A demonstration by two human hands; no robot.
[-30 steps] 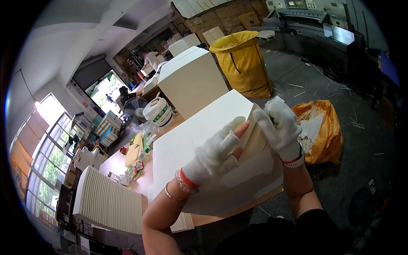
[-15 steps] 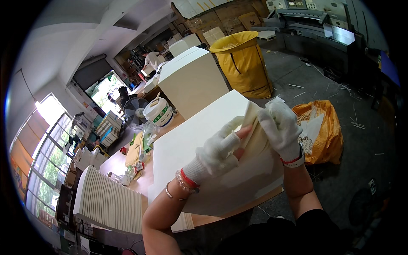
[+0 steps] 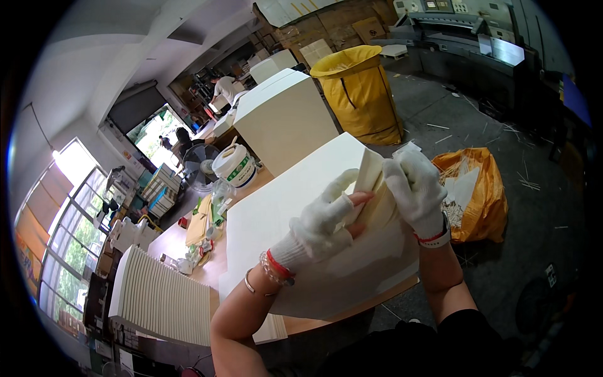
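Observation:
A tall stack of large cream-white paper sheets point(image 3: 282, 217) lies before me, its right-hand edge curled up and back. My left hand point(image 3: 320, 220), in a white glove with some bare fingertips showing, is closed on the curled paper sheets point(image 3: 369, 169). Across from it, by the stack's right corner, my right hand point(image 3: 416, 191) is gloved too, its fingers bent inward beside the lifted edge. A small whitish piece point(image 3: 407, 149) shows above its knuckles. What lies inside the right fingers is hidden.
A fanned paper pile point(image 3: 160, 295) stands at lower left. Beyond are a white bucket point(image 3: 234, 165) and another tall stack point(image 3: 289, 119). Right of the table stand an orange bag of paper scraps point(image 3: 483, 201) and a yellow bag point(image 3: 358, 100). Two people are at work far off.
The curled paper edge stands a little higher and more upright between my hands. The left fingers have shifted slightly with it; the right hand has barely moved.

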